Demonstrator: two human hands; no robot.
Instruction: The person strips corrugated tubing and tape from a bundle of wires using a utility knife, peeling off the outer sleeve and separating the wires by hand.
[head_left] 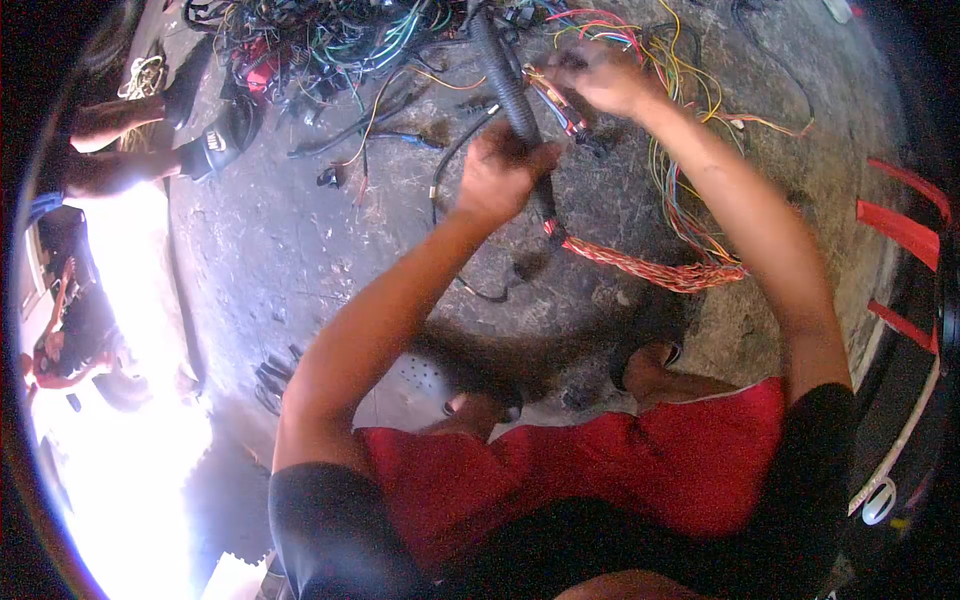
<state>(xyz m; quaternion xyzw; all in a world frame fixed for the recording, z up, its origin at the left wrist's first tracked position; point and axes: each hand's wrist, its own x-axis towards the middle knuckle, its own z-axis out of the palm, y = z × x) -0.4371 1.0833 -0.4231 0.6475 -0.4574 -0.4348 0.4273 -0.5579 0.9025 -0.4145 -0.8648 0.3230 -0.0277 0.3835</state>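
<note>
My left hand is wrapped round a black corrugated conduit that runs down from the top of the view. From the conduit's lower end a bundle of red and white wires bends off to the right. My right hand is to the right of the conduit, its fingers smeared by motion. Close under those fingers is a short bunch of coloured wires; whether they touch it is unclear. Yellow, white and blue loose wires trail below my right forearm.
A tangled heap of wires and connectors covers the floor at the top left. Another person's foot in a dark slide is beside it. Red strips are at the right edge. A second person appears at far left.
</note>
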